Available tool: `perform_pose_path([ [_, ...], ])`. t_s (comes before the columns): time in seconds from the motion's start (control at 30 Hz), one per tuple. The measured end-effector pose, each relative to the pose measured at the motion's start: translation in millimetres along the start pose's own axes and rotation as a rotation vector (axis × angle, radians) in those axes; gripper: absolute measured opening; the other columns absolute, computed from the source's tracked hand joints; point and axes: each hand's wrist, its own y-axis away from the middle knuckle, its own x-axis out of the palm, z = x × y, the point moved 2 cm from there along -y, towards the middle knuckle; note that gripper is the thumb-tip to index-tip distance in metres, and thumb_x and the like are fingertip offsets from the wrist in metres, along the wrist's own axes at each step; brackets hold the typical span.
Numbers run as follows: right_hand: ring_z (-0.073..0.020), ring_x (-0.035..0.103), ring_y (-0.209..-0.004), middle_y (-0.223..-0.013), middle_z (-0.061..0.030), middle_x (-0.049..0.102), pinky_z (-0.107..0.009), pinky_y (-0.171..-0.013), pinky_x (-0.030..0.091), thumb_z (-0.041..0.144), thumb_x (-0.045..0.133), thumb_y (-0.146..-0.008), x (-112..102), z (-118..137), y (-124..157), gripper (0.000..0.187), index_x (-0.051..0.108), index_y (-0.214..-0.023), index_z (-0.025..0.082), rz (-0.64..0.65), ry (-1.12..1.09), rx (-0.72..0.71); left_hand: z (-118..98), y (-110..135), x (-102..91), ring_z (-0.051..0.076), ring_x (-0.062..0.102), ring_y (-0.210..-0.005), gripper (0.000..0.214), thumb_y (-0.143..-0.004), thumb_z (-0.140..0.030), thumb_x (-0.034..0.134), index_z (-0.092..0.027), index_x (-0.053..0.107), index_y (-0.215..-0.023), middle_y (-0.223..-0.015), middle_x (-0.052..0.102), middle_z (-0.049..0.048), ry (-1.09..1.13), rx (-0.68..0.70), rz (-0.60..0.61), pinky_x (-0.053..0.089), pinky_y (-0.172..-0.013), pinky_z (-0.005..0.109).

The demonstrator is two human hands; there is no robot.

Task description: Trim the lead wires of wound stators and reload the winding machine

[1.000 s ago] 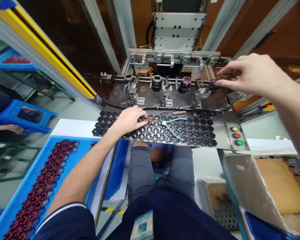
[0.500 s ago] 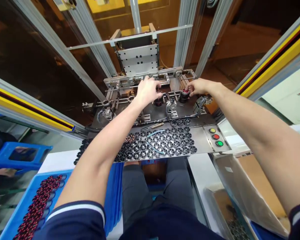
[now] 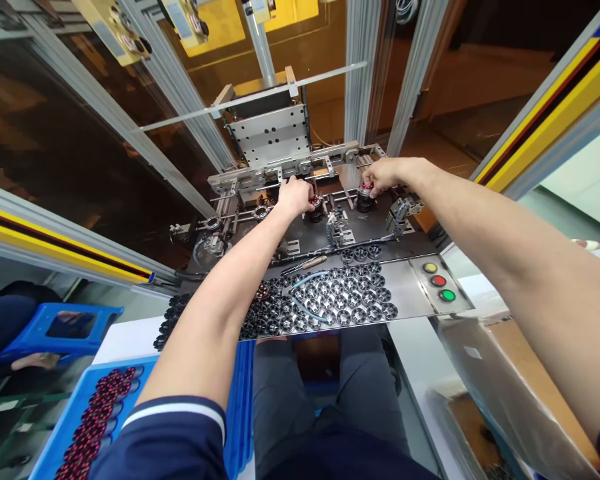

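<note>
At the machine fixture, my left hand point(image 3: 295, 196) has its fingers closed on a red-topped motor stator point(image 3: 314, 201), which sits in a dark round holder. My right hand point(image 3: 382, 175) pinches a second red-topped stator point(image 3: 367, 189) at the top of another dark holder point(image 3: 365, 202). Both hands partly cover the parts they grip. Between the two holders, nearer to me, stands a metal clamp point(image 3: 337, 229). On the steel shelf in front lie many black round end caps point(image 3: 342, 300), with one copper-wound piece point(image 3: 262, 291) among them.
A pale blue tube point(image 3: 307, 310) lies over the caps, beside a wooden-handled tool point(image 3: 314, 263). Yellow, red and green buttons point(image 3: 439, 281) are at right. A blue tray point(image 3: 145, 370) of red-topped stators stands lower left. Yellow-striped posts point(image 3: 545, 113) flank the machine.
My left hand has come down from above the left holder, and its fingers have closed on the stator. My right hand stays at its stator, fingers now over its top. The view has shifted slightly.
</note>
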Motion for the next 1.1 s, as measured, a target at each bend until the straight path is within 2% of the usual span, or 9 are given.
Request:
perform_pose_path([
  [0.13, -0.0252, 0.084, -0.103, -0.104, -0.0054, 0.09, -0.043, -0.104, 0.064, 0.054, 0.101, -0.108, -2.2, 0.2, 1.8, 0.038, 0.088, -0.109, 0.019, -0.04, 0.02, -0.004, 1.0, -5.8, 2.6, 0.04, 0.062, -0.173, 0.038, -0.115, -0.046, 0.093, -0.019, 0.087, -0.14, -0.164, 0.08, 0.0146, -0.031, 0.034, 0.013, 0.04, -0.154, 0.074],
  [0.23, -0.0257, 0.084, -0.1, -0.105, -0.006, 0.091, -0.041, -0.099, 0.061, 0.06, 0.101, -0.105, -4.2, -1.1, 7.8, 0.042, 0.089, -0.112, 0.02, -0.033, 0.006, -0.027, 2.1, -12.2, 3.8, 0.041, 0.06, -0.176, 0.038, -0.115, -0.046, 0.093, -0.018, 0.087, -0.14, -0.163, 0.08, 0.0149, -0.033, 0.056, 0.053, 0.036, -0.156, 0.076],
  [0.43, -0.0277, 0.083, -0.098, -0.101, -0.0076, 0.091, -0.04, -0.093, 0.06, 0.058, 0.095, -0.104, -5.3, 4.9, 21.5, 0.041, 0.088, -0.116, 0.019, -0.059, -0.031, -0.019, 9.6, -24.6, -0.8, 0.04, 0.065, -0.17, 0.041, -0.112, -0.05, 0.097, -0.018, 0.088, -0.136, -0.157, 0.082, 0.0144, 0.015, 0.08, 0.103, 0.046, -0.15, 0.072],
  [0.6, -0.0272, 0.087, -0.1, -0.105, -0.0108, 0.094, -0.039, -0.092, 0.061, 0.05, 0.1, -0.103, -13.1, 12.8, 35.3, 0.035, 0.088, -0.104, 0.017, -0.176, -0.066, -0.014, 19.2, -30.4, -2.2, 0.034, 0.077, -0.149, 0.04, -0.115, -0.053, 0.092, -0.018, 0.087, -0.132, -0.147, 0.086, 0.0125, 0.075, 0.114, 0.111, 0.059, -0.138, 0.06],
  [0.7, -0.0232, 0.091, -0.105, -0.11, -0.012, 0.095, -0.036, -0.09, 0.058, 0.071, 0.082, -0.111, -27.8, 15.0, 56.3, 0.064, 0.088, -0.102, 0.009, -0.316, -0.081, -0.04, 22.7, -30.9, -1.3, 0.031, 0.081, -0.138, 0.037, -0.116, -0.051, 0.091, -0.018, 0.086, -0.13, -0.14, 0.087, 0.0116, 0.097, 0.136, 0.125, 0.063, -0.131, 0.055],
  [0.77, -0.0213, 0.091, -0.107, -0.109, -0.0107, 0.093, -0.039, -0.09, 0.055, 0.088, 0.058, -0.108, -38.3, 18.5, 80.0, 0.092, 0.088, -0.109, 0.001, -0.416, -0.09, -0.074, 22.0, -29.4, -0.1, 0.03, 0.081, -0.133, 0.035, -0.114, -0.049, 0.093, -0.017, 0.086, -0.127, -0.133, 0.087, 0.0103, 0.108, 0.142, 0.123, 0.064, -0.129, 0.055],
  [0.83, -0.0189, 0.089, -0.101, -0.104, -0.0065, 0.092, -0.043, -0.091, 0.054, 0.096, 0.05, -0.102, -46.1, 28.4, 112.7, 0.106, 0.088, -0.12, -0.001, -0.498, -0.103, -0.141, 18.0, -27.0, 1.1, 0.031, 0.082, -0.13, 0.032, -0.112, -0.046, 0.092, -0.016, 0.088, -0.124, -0.126, 0.088, 0.0105, 0.133, 0.137, 0.099, 0.063, -0.127, 0.053],
  [1.0, -0.0112, 0.077, -0.076, -0.092, -0.0001, 0.089, -0.041, -0.08, 0.053, 0.097, 0.06, -0.113, -42.3, 91.4, 224.7, 0.083, 0.088, -0.115, 0.019, -0.624, -0.169, -0.482, 3.8, -19.5, -7.3, 0.044, 0.081, -0.131, 0.037, -0.096, -0.034, 0.084, -0.01, 0.097, -0.122, -0.124, 0.09, 0.0206, 0.243, 0.059, -0.038, 0.061, -0.121, 0.055],
  [1.1, -0.0174, 0.073, -0.074, -0.093, -0.0006, 0.086, -0.045, -0.071, 0.052, 0.084, 0.06, -0.124, -19.7, 134.6, 294.1, 0.058, 0.08, -0.113, 0.031, -0.686, -0.12, -0.649, 10.9, 4.1, -27.6, 0.042, 0.077, -0.132, 0.033, -0.098, -0.036, 0.079, -0.024, 0.096, -0.123, -0.13, 0.09, 0.0137, 0.294, 0.04, -0.158, 0.059, -0.125, 0.06],
])
